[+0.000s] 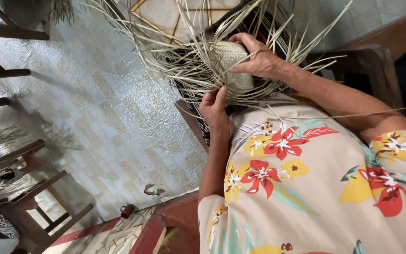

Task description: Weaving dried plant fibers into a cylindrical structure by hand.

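Right fingers [252, 49]: curled over the top of the weave [233, 66], clamping it; your right hand [259, 59] gripped it firmly.
Left fingers [219, 96]: pinched narrow on a few strands [184, 70] at the weave's lower edge; your left hand [214, 110] sat just below the piece.
Weave position: held in the air above your lap, between both hands, near the chair arm [353, 59].
Done: a small, tight, rounded patch was plaited, judged an early stage.
Left: most strands fanned out loose and unwoven on all sides, so much plaiting looked outstanding.
Edges: the woven rim was ragged, with long ends crossing over the chair arm and toward the tiled floor [95, 117].
Open room: floor to your left was open; stools [29, 202] stood well apart; the chair arm hemmed in your right elbow.
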